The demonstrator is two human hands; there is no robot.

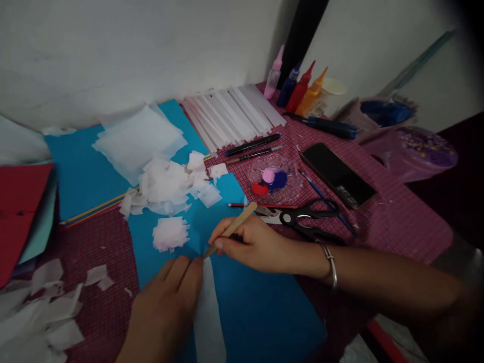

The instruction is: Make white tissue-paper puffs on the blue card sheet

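Observation:
My right hand (253, 242) is closed around a flat wooden stick (240, 219), held slanted with its lower end at the top of a white paper strip (209, 312). My left hand (166, 302) has its fingers bent and pressed together, the fingertips at that same end of the strip, close to the stick's tip. Beneath both hands lies a blue sheet (260, 307). A small stack of pale paper squares (171, 234) sits on the sheet just beyond my left hand.
Loose paper pieces (166, 184), a stack of larger white sheets (139, 138) and paper strips (234, 113) lie further back. To the right are a paint dish (274, 181), scissors (302, 217), a phone (336, 174) and paint bottles (300, 91). Paper scraps (49, 312) cover the left front.

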